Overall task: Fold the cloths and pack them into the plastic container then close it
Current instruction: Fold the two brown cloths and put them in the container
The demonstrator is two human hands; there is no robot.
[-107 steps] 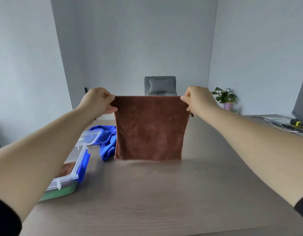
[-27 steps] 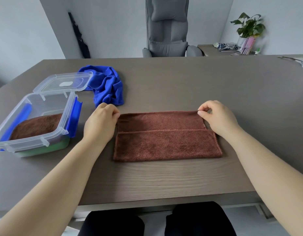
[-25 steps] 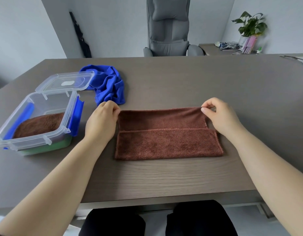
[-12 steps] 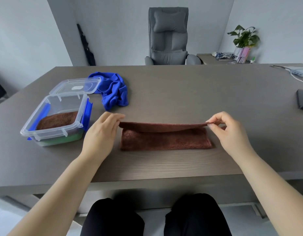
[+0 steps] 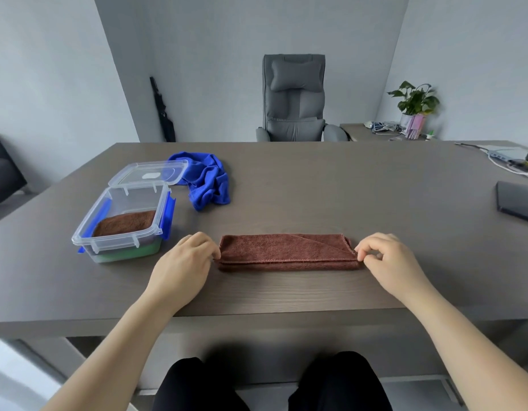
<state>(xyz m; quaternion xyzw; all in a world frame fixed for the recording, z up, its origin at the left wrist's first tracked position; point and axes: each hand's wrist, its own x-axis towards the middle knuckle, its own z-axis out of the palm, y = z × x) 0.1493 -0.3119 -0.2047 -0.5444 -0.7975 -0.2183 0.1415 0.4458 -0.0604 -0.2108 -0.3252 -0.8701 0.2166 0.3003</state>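
Head view: the brown cloth (image 5: 288,252) lies folded into a narrow strip on the worktop (image 5: 316,197), the left hand (image 5: 184,266) and right hand (image 5: 388,264) each with its grip pinching one end. The open plastic container (image 5: 123,225), holding another brown cloth, sits at the strip's 9 o'clock, with a crumpled blue cloth (image 5: 208,180) at 11 o'clock.

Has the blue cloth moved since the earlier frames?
No. The blue cloth lies crumpled beside the container lid, as before; only the camera view shifted.

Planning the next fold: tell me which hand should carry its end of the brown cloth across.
Probably the right hand. It pinches the right end of the brown cloth, and folding leftward ends the cloth nearer the open container, beside the left hand, which can pin its end.
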